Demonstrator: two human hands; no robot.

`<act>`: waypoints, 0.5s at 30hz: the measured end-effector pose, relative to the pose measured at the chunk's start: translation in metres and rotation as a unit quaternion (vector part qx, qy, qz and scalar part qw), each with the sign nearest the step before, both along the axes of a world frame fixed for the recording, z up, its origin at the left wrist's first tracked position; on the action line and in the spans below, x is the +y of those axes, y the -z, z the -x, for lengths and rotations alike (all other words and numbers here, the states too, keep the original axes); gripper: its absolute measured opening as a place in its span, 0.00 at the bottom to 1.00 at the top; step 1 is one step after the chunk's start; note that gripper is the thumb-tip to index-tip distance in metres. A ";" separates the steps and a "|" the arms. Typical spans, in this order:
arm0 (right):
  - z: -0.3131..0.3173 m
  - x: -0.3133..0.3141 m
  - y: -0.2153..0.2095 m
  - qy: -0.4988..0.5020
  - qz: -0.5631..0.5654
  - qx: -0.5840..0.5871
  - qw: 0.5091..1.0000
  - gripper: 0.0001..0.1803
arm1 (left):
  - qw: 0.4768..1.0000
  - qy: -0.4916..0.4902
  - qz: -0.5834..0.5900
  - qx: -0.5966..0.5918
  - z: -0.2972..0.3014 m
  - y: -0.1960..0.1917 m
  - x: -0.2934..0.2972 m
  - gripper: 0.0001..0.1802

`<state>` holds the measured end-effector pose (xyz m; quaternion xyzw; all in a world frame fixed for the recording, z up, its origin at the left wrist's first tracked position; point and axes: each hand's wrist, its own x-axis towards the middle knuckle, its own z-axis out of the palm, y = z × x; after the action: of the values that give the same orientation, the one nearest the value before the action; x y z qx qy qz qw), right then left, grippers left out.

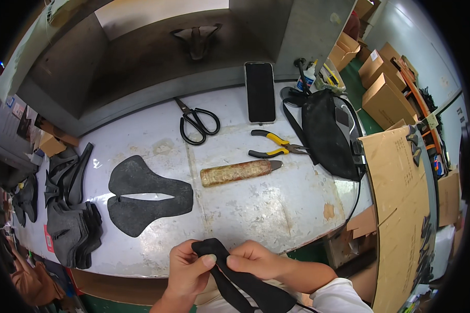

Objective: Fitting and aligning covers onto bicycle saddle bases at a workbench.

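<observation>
Just past the table's near edge, my left hand [189, 267] and my right hand [256, 259] pinch a soft black piece [263, 292] between thumbs and fingers. A slit splits it into two strips that hang toward me. On the table [266, 214] beyond my left hand lies a flat dark grey cut-out [164, 182] with two lobes and a slit down its middle. Right of it is a short blade with a tape-wrapped handle [235, 173]. Black-handled scissors [198, 124] and yellow-and-black pliers [277, 146] lie farther back.
Stacked dark cut pieces [73, 232] stand at the left. A phone [260, 96], a black pouch [324, 133] with a cord, and a glue bottle [307, 78] sit at the back right. Behind is a grey metal shelf [141, 62] holding another shaped piece [197, 43]. Cardboard [397, 198] borders the right.
</observation>
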<state>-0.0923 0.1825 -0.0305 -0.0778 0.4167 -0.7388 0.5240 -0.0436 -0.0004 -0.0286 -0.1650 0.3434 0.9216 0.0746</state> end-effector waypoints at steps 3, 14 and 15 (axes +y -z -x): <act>0.000 0.004 0.007 -0.037 0.021 0.128 0.991 0.21 | 1.000 -0.006 0.009 -0.007 0.001 -0.001 -0.001 0.10; 0.006 0.009 0.007 -0.107 -0.042 0.258 0.959 0.15 | 0.999 0.007 0.024 -0.033 0.006 0.000 -0.008 0.08; 0.004 0.009 0.006 -0.107 -0.042 0.254 0.960 0.15 | 0.999 0.008 0.023 -0.037 0.006 0.002 -0.008 0.08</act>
<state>-0.0959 0.1914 -0.0363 -0.2852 0.5563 -0.6157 0.4797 -0.0496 -0.0081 -0.0305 -0.1981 0.3626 0.9061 0.0904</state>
